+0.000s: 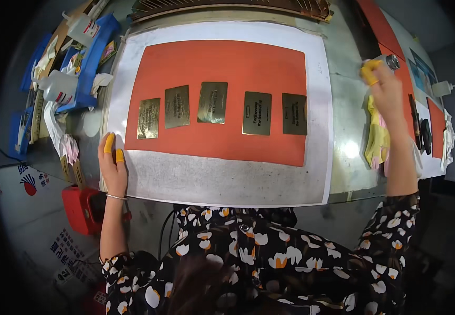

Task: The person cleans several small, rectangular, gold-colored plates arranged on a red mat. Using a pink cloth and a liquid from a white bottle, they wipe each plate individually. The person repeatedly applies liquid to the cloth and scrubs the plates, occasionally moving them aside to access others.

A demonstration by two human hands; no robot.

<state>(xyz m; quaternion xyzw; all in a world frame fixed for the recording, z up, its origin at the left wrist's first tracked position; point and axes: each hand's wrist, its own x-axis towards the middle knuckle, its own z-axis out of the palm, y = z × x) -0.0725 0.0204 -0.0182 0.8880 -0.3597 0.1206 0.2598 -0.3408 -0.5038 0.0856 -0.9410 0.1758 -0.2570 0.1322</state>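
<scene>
Black floral shirt (pixel 290 262) sat near; L hand (pixel 114 170) parted loosely; R hand (pixel 385 86) curled, hold unclear, by far-right silver-capped container (pixel 391 62): prob. reaching, needed grip.

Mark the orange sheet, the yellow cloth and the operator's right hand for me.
Orange sheet (pixel 227 63): head view, bare upper part.
Yellow cloth (pixel 376 137): head view, middle.
Right hand (pixel 387 90): head view, back of the hand.

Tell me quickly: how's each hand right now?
Left hand: open, at the white sheet.
Right hand: fingers curled by the silver-capped container; grip can't be told.
</scene>
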